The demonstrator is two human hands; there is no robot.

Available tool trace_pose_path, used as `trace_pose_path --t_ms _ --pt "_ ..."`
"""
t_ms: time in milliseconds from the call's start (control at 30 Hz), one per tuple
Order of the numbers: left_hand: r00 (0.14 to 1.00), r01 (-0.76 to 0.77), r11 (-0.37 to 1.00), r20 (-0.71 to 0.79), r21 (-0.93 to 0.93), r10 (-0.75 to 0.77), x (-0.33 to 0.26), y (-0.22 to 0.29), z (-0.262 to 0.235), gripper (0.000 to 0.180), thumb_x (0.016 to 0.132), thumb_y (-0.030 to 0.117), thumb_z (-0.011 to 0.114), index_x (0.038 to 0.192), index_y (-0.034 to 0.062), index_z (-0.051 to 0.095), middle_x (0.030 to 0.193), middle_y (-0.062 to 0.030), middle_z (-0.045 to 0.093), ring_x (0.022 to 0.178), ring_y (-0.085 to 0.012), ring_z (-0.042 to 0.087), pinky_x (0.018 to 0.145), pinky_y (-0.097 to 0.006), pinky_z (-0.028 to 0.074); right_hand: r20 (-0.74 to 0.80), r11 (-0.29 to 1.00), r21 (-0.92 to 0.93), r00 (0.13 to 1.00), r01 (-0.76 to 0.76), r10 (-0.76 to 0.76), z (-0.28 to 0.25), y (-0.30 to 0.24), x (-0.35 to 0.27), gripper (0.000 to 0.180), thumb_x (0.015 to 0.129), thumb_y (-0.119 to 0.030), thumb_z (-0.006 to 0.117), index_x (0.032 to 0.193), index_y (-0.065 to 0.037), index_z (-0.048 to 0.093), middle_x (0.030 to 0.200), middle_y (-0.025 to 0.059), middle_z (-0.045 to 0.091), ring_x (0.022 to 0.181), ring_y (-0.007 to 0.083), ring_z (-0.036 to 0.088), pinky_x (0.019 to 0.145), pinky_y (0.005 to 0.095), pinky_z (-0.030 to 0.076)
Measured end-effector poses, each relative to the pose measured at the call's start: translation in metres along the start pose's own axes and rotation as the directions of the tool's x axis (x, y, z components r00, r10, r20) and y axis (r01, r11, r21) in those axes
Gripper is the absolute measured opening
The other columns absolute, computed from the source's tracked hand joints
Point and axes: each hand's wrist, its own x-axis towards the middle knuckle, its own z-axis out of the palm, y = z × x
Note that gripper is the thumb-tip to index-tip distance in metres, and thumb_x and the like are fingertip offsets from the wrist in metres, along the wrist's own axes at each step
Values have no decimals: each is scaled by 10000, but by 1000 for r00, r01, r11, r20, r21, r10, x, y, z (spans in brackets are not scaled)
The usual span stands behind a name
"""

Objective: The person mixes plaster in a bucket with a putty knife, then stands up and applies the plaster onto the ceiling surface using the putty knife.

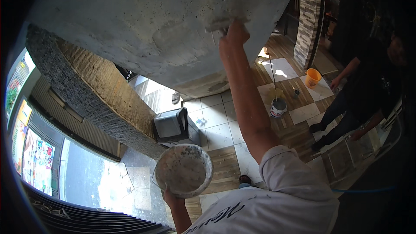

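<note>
My right arm reaches up and forward to the grey cement wall (pixel 130 13). In the closed fingers of my right hand (pixel 236 33) is a flat plastering trowel (pixel 218 26), its blade against the wall and slightly blurred. A darker, smoother patch lies just left of it. Low in front of me, my left hand (pixel 174 201) grips the near rim of a plaster-smeared bucket (pixel 161 170) with a wire handle. Greyish plaster residue coats its inside; how much it holds I cannot tell.
A grey lidded bin (pixel 170 125) stands below the wall beside a rough stone-faced ledge (pixel 93 86). At right are a paint pail (pixel 278 107) with a stick, an orange bucket (pixel 312 78), another person (pixel 362 97) and a metal ladder-like frame (pixel 350 156). A blue hose (pixel 364 190) runs nearby.
</note>
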Motion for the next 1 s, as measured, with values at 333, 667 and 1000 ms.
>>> trace_pose_path --t_ms 333,667,1000 --pt "973 207 962 143 -180 -182 19 -20 2 456 929 163 439 1347 0 361 1289 -204 475 1161 -345 506 970 -478 443 530 962 168 803 215 -272 -54 -50 -41 405 844 -126 607 1229 -90 484 1166 52 537 1050 193 561 854 340 498" --pt "960 267 941 144 -209 -241 0 -34 10 470 921 146 432 1364 12 354 1347 -209 428 1196 -369 473 983 -510 432 -14 951 -306 998 47 -54 -124 137 54 432 853 -148 626 1233 14 504 1192 127 565 987 231 611 792 339 528" --pt "993 75 982 101 -175 -57 2 -5 -10 458 937 218 474 1338 14 385 1271 -194 492 1126 -314 538 941 -443 475 38 997 -74 999 -34 37 6 65 -31 334 869 -136 594 1170 2 550 1140 105 575 933 241 595 660 364 541"
